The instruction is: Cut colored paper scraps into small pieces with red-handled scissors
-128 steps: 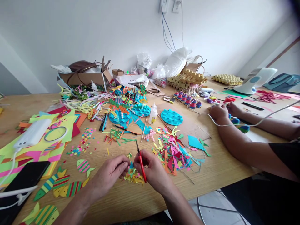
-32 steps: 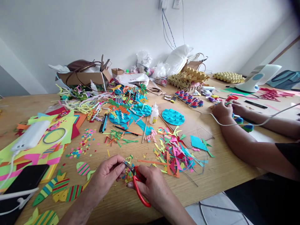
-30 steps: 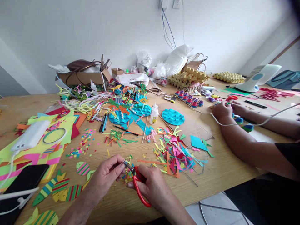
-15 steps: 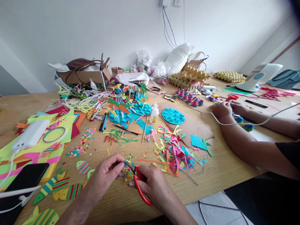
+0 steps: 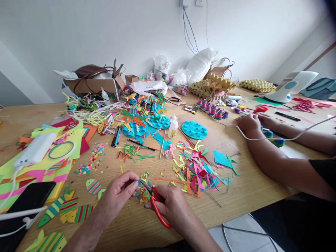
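Note:
Red-handled scissors (image 5: pixel 160 213) are in my right hand (image 5: pixel 172 204), with their dark blades pointing up and left. The blade tips meet the fingertips of my left hand (image 5: pixel 122 190), which are pinched together; whatever they hold is too small to make out. Small paper clippings (image 5: pixel 144 178) lie just behind the blades. Left of my left hand are striped paper fish, among them a pink and green one (image 5: pixel 93 186) and a red and green one (image 5: pixel 83 213).
Coloured scraps (image 5: pixel 196 171), a glue bottle (image 5: pixel 173 126) and a blue oval piece (image 5: pixel 194 130) lie beyond my hands. A black phone (image 5: pixel 31 199) and paper sheets (image 5: pixel 63 164) are at left. Another person's hands (image 5: pixel 249 124) work at right, near a white cable (image 5: pixel 275 139).
Almost nothing differs. The scissors' red handle has shifted very slightly, and both hands keep nearly the same place.

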`<state>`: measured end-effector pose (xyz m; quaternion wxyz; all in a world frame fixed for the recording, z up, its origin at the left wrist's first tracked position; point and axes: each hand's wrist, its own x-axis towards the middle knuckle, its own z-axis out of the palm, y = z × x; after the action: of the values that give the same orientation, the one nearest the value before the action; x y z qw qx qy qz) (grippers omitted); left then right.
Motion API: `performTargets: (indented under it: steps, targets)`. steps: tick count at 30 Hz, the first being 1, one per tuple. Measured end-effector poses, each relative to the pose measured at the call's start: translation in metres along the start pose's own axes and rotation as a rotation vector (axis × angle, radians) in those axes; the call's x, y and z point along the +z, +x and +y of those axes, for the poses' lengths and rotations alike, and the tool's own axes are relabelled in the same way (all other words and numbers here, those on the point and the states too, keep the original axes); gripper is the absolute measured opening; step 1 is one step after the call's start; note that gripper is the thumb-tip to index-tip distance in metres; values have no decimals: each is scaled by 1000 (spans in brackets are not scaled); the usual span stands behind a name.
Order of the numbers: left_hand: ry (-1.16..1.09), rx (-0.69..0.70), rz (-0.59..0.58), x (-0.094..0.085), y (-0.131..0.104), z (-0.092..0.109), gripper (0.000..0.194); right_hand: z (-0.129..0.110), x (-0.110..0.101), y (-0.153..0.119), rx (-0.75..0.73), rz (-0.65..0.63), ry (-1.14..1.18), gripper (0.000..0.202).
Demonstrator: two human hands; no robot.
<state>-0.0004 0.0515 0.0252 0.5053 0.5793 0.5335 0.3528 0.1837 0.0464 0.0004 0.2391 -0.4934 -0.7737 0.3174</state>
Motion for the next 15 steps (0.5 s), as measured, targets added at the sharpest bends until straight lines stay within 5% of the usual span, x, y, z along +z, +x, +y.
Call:
performTargets:
  steps: [7, 15]
  targets:
    - [47, 0, 43, -5, 0, -1, 12, -5, -5, -1, 28, -33, 21, 37]
    - [150, 36, -23, 0, 1, 0, 15, -14, -11, 8, 165, -4, 320, 13]
